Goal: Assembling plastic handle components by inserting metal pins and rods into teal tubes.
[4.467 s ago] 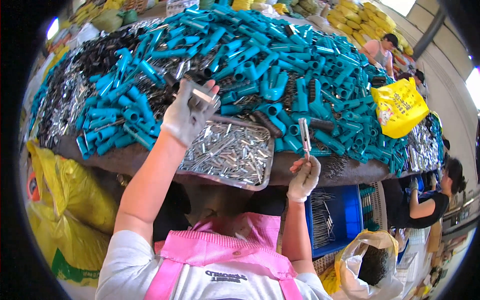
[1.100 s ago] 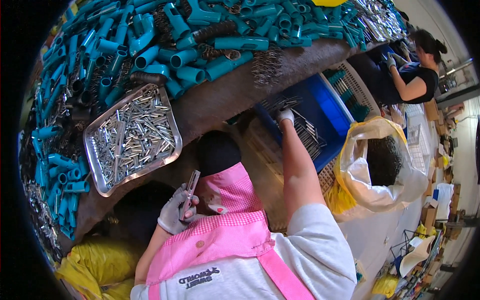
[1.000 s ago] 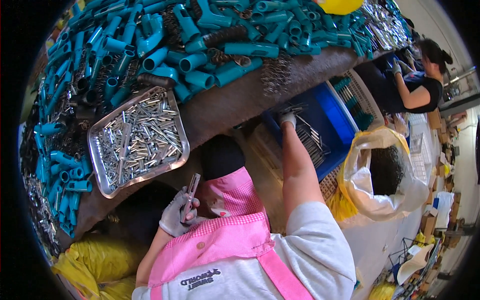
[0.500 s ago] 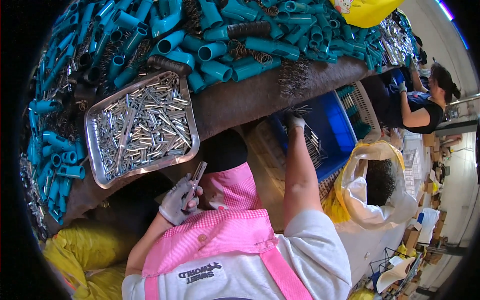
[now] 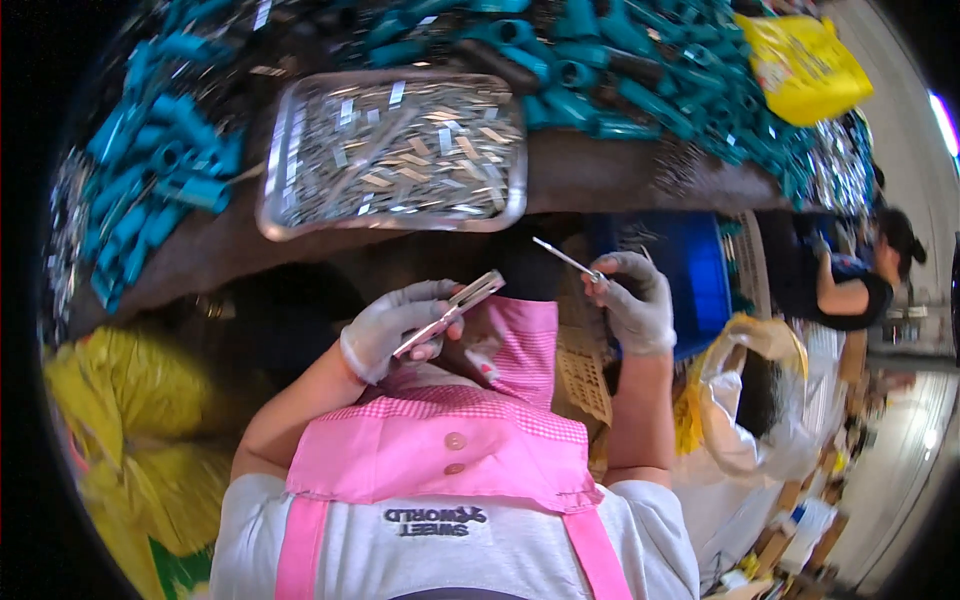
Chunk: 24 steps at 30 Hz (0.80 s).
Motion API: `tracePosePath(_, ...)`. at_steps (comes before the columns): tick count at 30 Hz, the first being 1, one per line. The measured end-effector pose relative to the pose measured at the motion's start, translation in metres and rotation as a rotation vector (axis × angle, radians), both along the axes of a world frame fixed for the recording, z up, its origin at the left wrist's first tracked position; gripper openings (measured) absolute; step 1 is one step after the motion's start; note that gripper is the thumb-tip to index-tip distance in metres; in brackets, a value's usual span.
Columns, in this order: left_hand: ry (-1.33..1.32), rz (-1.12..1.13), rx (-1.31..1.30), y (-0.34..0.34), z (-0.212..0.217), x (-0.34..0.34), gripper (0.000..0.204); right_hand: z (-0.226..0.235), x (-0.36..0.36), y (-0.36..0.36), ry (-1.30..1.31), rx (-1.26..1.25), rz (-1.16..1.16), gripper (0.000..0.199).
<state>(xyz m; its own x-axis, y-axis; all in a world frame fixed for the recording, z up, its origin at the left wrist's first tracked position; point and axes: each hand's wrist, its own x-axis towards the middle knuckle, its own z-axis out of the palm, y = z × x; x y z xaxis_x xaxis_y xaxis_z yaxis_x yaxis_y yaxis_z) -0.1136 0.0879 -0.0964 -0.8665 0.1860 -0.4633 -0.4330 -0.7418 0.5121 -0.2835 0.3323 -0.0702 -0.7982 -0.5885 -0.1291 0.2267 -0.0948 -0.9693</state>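
My left hand (image 5: pixel 392 328), in a light glove, grips a flat metal strip part (image 5: pixel 452 310) that points up and to the right above my pink apron (image 5: pixel 455 440). In the fingertips of my gloved right hand (image 5: pixel 632 300) is a thin metal rod (image 5: pixel 562 257), slanting up to the left toward the strip. The two pieces are close but apart. Just above them a metal tray (image 5: pixel 270 215) filled with several small silver parts sits at the table's edge.
Teal plastic tubes (image 5: pixel 160 170) lie heaped on the brown table around the tray. A blue crate (image 5: pixel 700 270) stands below the table at right, with a white sack (image 5: pixel 735 440) beside it. Yellow bags (image 5: pixel 130 420) sit at left. Another person (image 5: pixel 850 280) works at right.
My right hand has come back from the blue crate with a thin rod and now sits near my left hand. The view has swung so the tray lies straight ahead.
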Motion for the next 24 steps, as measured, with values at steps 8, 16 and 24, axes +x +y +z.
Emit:
tracePosePath(8, -0.039, 0.096, -0.081, -0.036, 0.022, 0.055, 0.033, 0.032, -0.013, -0.044, 0.368, 0.156, 0.454, 0.017)
tracePosePath(16, 0.053, -0.013, -0.198, -0.041, 0.019, 0.052, 0.034, 0.049, 0.006, -0.094, 0.649, 0.438, 0.733, 0.016)
tracePosePath(24, 0.059, -0.239, -0.201, -0.048, 0.014, 0.043, 0.039, 0.044, 0.012, -0.091, 0.370, 0.445, 0.794, 0.013)
